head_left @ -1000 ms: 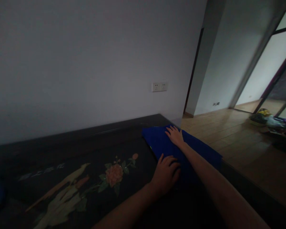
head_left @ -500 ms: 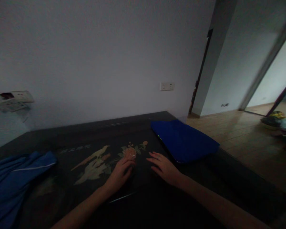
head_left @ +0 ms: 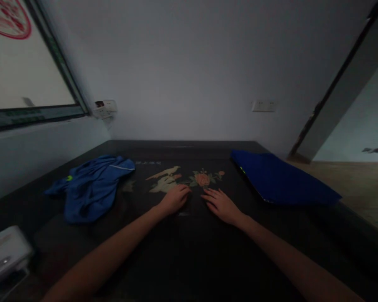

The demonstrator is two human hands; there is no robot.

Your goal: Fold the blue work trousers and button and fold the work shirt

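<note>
My left hand [head_left: 176, 199] rests on the dark table [head_left: 182, 256], fingers loosely curved and holding nothing, just below a painted bird design [head_left: 164, 179]. Flat beside it lies my right hand [head_left: 221, 204] with its fingers spread, its tips close to a painted pink flower [head_left: 203, 179]. To the right of that hand is a smooth, flat piece of blue cloth [head_left: 280, 180], apart from the fingers. A crumpled blue garment [head_left: 94, 188] with a white stripe lies on the table at the left. Neither hand touches the cloth items.
A white device [head_left: 8, 253] with a cable sits at the lower left, partly cut off. Behind the table stands a pale wall with a socket [head_left: 264, 105] and another socket [head_left: 109, 105] near a window frame [head_left: 38, 115]. Wooden floor [head_left: 365, 188] shows at the right.
My view has swung left, bringing the window, the whole crumpled garment and the white device into sight. Both hands stay on the table, holding nothing.
</note>
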